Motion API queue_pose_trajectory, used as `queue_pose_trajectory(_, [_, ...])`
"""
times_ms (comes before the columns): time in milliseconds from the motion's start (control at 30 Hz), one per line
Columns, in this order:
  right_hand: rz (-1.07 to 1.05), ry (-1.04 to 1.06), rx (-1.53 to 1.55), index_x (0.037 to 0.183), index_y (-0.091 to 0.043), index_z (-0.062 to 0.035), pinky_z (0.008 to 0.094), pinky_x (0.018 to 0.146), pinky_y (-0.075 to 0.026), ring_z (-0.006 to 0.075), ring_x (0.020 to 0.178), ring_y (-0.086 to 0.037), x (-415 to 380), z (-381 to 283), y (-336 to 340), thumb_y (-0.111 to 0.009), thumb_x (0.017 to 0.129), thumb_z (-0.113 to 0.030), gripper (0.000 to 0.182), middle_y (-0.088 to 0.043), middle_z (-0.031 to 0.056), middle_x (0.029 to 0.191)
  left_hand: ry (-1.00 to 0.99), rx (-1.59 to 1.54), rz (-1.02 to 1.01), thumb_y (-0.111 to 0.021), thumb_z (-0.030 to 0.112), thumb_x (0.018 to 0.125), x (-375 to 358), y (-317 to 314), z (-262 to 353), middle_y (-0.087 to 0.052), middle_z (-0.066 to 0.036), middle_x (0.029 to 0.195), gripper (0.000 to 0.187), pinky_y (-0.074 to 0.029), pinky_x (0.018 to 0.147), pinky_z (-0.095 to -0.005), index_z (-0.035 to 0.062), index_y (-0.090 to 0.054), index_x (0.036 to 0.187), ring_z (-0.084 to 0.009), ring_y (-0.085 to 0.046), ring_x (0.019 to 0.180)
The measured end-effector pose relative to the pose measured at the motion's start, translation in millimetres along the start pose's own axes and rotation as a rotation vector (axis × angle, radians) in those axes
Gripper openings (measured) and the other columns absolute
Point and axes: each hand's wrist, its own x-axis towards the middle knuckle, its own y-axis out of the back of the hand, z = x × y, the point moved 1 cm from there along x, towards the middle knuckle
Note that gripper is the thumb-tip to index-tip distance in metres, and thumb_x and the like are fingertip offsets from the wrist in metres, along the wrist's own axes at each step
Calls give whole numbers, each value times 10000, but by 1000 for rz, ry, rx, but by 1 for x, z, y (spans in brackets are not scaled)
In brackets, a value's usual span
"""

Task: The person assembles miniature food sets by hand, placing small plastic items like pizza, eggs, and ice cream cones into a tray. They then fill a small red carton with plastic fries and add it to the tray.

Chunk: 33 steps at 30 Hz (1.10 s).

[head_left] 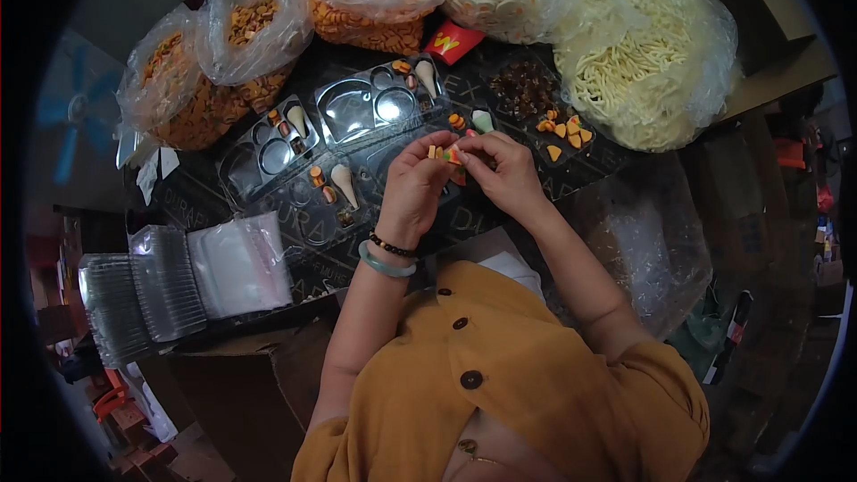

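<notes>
Head view: left hand (413,177) and right hand (507,177), near centre toward twelve o'clock, fingertips pinched narrow on small coloured pieces (453,155), count uncertain; brought close together, I judge, for fine control. I list clear trays (344,116) from nine to eleven and open plastic bags (212,34) arcing from ten to two, presumably for easy reach. Surface: black lettered tabletop (500,216); room: dim, blue fan (77,111) between nine and ten, cardboard box (223,384) between seven and eight.
</notes>
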Motion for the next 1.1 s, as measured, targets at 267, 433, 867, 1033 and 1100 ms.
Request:
queue_pose_trajectory(267, [-78,-214,-132,856,-640,-19,230,589,-463,116,649,-591,-8,14,18,-650,791,-44,71,-602,58,755,-68,254,67,-449,-43,853,-2,2,-5,-537,-123,1143,348,-499,831,-252,-56,-467,1200,-179,-569,1024])
queue_pose_trajectory(433, [6,174,-515,878,-649,-25,278,600,-474,168,643,-587,-8,8,19,-659,771,-50,111,-582,71,751,-11,184,-49,-436,-35,877,-8,2,-1,-461,-151,1253,514,-485,887,-275,-26,-268,1363,-209,-541,1092])
queue_pose_trajectory(867, [-162,-326,401,945,-614,-18,196,693,-473,57,726,-574,-4,6,17,-631,832,-57,121,-627,3,836,65,252,-181,-495,-24,856,-17,-5,2,-540,-101,1159,570,-503,803,-272,17,-280,1382,-159,-591,917])
queue_pose_trajectory(1033, [-114,-422,340,931,-617,-8,198,681,-475,48,754,-574,-9,11,21,-626,843,-64,105,-633,1,844,-309,965,-2,-588,29,796,-2,12,-10,-587,-110,922,218,-490,667,-292,-8,-591,1011,-188,-602,744])
queue_pose_trajectory(1100, [-98,-377,231,925,-625,0,216,687,-475,90,764,-590,-12,14,22,-618,828,-34,103,-631,21,837,-460,1156,53,-621,45,767,-3,9,-10,-584,-104,825,117,-474,614,-310,0,-639,873,-210,-591,672])
